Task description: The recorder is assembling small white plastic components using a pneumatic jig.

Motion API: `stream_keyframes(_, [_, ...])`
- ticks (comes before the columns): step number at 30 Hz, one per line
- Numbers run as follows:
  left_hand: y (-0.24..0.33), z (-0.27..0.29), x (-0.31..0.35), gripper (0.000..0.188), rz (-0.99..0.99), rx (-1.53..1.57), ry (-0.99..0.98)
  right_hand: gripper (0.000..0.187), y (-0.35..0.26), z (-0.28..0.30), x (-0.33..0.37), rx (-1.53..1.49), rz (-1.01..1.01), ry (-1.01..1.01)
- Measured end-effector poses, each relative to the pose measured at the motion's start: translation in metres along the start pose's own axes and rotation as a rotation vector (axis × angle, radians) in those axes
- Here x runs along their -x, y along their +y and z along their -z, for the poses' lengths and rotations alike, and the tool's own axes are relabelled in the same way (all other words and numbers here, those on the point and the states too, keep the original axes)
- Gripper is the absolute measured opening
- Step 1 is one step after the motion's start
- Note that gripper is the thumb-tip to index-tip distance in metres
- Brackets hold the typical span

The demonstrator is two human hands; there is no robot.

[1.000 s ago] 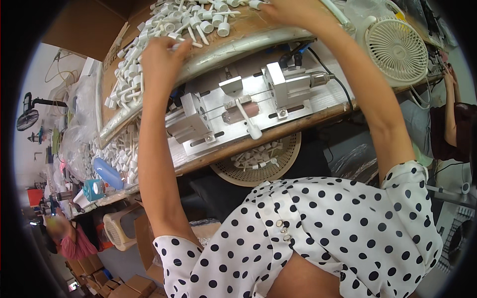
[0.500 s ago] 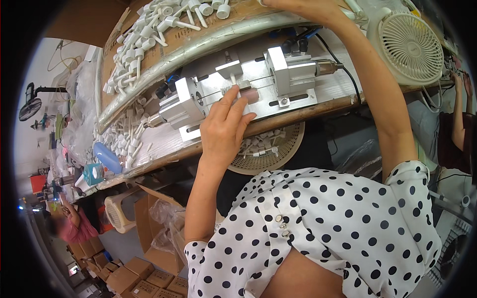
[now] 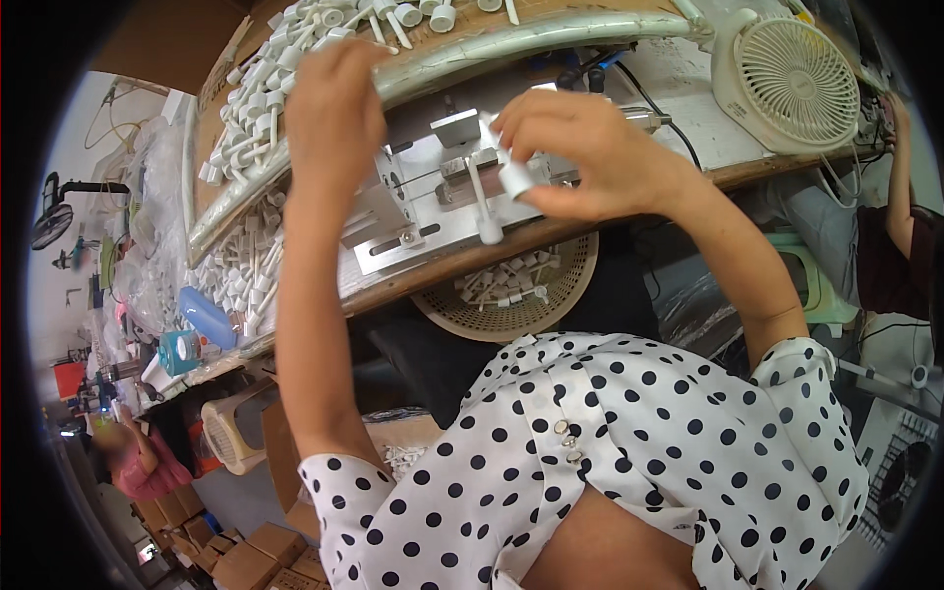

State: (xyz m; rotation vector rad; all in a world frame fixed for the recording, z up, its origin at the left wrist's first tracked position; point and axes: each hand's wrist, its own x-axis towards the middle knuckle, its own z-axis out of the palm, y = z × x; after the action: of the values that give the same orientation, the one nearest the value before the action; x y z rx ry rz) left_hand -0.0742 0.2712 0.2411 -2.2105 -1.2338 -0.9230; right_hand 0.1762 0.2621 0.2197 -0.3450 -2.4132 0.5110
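My right hand (image 3: pixel 595 157) is pinched around a white plastic part with a round cap and thin stem (image 3: pixel 514 179), held just above the metal fixture (image 3: pixel 425 211). Another white stemmed part (image 3: pixel 486 218) is in the fixture's middle, its round end toward me and overhanging the front. My left hand (image 3: pixel 336 113) is over the edge of the cardboard tray, beside the heap of white stemmed parts (image 3: pixel 264 103). Its fingers are blurred and partly hidden, so their grip is unclear.
A tan basket (image 3: pixel 506 329) with similar white parts is below the wooden table edge (image 3: pixel 639 202). A white fan (image 3: pixel 792 88) stands at the right. A blue bottle (image 3: pixel 207 317) lies at the left. Cardboard boxes (image 3: pixel 251 560) are stacked on the floor; other people sit at both sides.
My left hand has left the fixture and moved up left to the heap. My right hand has come down from the tray to the fixture with a white stemmed part.
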Motion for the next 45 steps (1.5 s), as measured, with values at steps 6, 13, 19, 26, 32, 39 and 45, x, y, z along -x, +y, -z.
stream_keyframes(6, [-0.070, -0.030, -0.029, 0.022, -0.113, -0.295, -0.292, 0.016, 0.001, -0.041, -0.016, 0.265, 0.163, -0.081])
stream_keyframes(13, [-0.031, -0.001, -0.019, 0.017, 0.139, 0.161, 0.093, 0.025, -0.002, -0.036, -0.021, 0.225, 0.058, -0.169])
stream_keyframes(19, [0.073, 0.026, 0.050, 0.014, 0.507, 0.454, 0.168, 0.021, 0.058, 0.009, -0.072, 0.634, -0.228, 0.262])
stream_keyframes(26, [0.120, -0.004, 0.080, 0.030, 0.458, 0.434, -0.138, 0.025, 0.100, 0.035, -0.080, 0.635, -0.222, 0.223])
stream_keyframes(32, [0.116, -0.007, 0.067, 0.030, 0.371, 0.361, -0.235, 0.018, 0.059, 0.045, -0.052, -0.010, -0.302, 0.371])
stream_keyframes(39, [0.049, 0.002, 0.024, 0.014, 0.436, 0.394, -0.038, 0.021, 0.000, -0.004, 0.002, -0.077, 0.061, 0.151])
stream_keyframes(45, [-0.050, -0.046, -0.042, 0.032, -0.067, -0.148, -0.078, 0.018, 0.001, -0.043, -0.008, 0.193, 0.214, 0.013])
